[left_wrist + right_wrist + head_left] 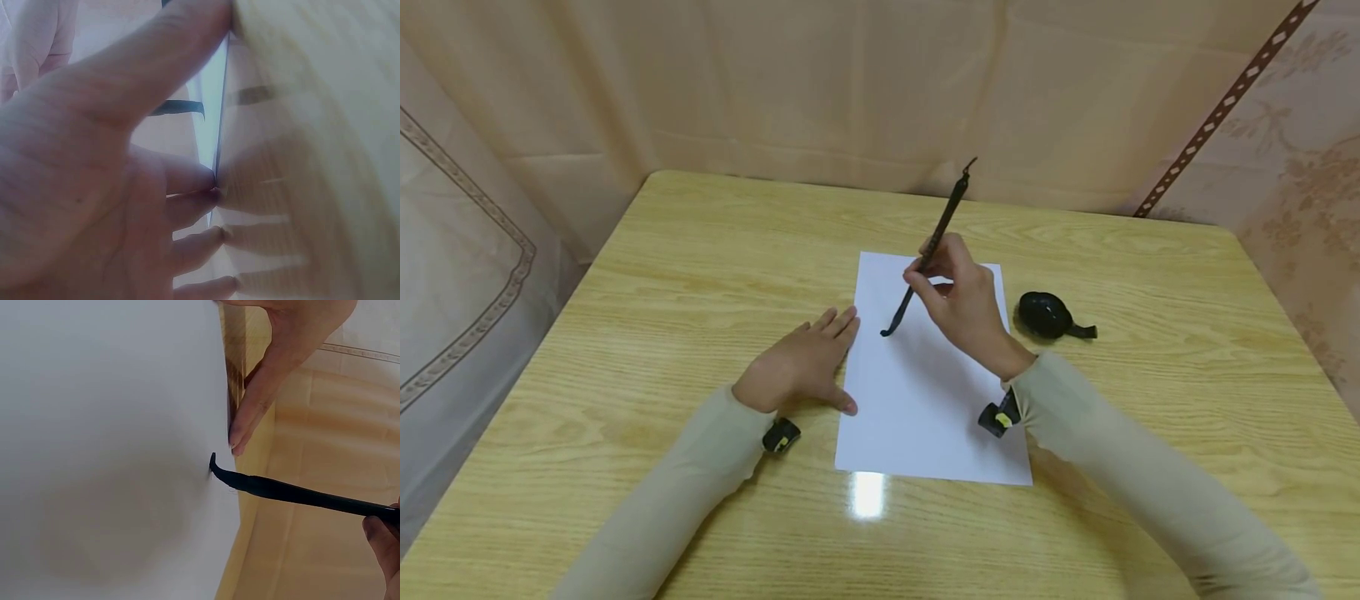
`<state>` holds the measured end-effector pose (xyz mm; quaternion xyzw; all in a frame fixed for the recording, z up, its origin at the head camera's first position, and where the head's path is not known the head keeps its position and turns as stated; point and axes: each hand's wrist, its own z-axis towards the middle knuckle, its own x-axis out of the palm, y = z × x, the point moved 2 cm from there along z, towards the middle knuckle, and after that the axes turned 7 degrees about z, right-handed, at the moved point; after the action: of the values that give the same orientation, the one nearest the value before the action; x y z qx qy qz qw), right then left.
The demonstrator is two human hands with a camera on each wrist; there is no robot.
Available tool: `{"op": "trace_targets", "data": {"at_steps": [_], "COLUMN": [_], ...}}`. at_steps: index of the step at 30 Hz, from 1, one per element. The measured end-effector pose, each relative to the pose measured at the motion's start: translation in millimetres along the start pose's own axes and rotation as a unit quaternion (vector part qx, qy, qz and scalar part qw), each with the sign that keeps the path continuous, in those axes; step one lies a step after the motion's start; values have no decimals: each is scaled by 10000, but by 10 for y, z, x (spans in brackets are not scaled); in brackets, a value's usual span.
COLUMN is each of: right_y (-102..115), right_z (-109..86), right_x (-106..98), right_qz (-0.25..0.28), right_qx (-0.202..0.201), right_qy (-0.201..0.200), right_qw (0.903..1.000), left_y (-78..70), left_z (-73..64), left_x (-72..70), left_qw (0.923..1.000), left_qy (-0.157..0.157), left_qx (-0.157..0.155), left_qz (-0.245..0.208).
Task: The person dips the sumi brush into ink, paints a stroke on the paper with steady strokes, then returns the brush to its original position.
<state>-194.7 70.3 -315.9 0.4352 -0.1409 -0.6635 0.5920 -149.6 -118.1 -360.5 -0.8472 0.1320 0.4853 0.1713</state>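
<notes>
Right hand (962,304) pinches a black calligraphy brush (947,215) over white paper (917,425)

The brush slants down leftward, bent tip at the paper's left part; the left hand (805,360) lies along the paper's left edge, fingers extended; a small black bowl (1043,315) with a short handle sits right of the paper on the wood-grain table (700,250)

Gloss, Grain and Matt

We see a wood-grained counter (715,250), smooth and glossy enough to throw back a bright patch of light. The paper (910,425) looks smooth and matt to us. The brush (950,208) has a smooth, dark shaft and sleek, clumped bristles. We find the dish (1043,314) glossy, though we cannot tell its material. The sleeves (677,483) are matt cloth; the curtain (850,83) is creased fabric with a mild sheen.
</notes>
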Motion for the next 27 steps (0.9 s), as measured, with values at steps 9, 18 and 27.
{"op": "trace_targets", "data": {"at_steps": [9, 18, 27], "right_y": [10, 1, -9], "right_z": [-6, -15, -33], "right_x": [-10, -27, -44], "right_qz": [35, -42, -11], "right_qx": [52, -96, -75], "right_qy": [-6, -45, -26], "right_qw": [10000, 9999, 10000], "left_y": [3, 17, 5], "left_z": [-25, 13, -11], "left_x": [-17, 10, -3], "left_qw": [10000, 10000, 10000], "left_qy": [20, -21, 8], "left_qx": [53, 22, 36], "left_qz": [-68, 5, 18]}}
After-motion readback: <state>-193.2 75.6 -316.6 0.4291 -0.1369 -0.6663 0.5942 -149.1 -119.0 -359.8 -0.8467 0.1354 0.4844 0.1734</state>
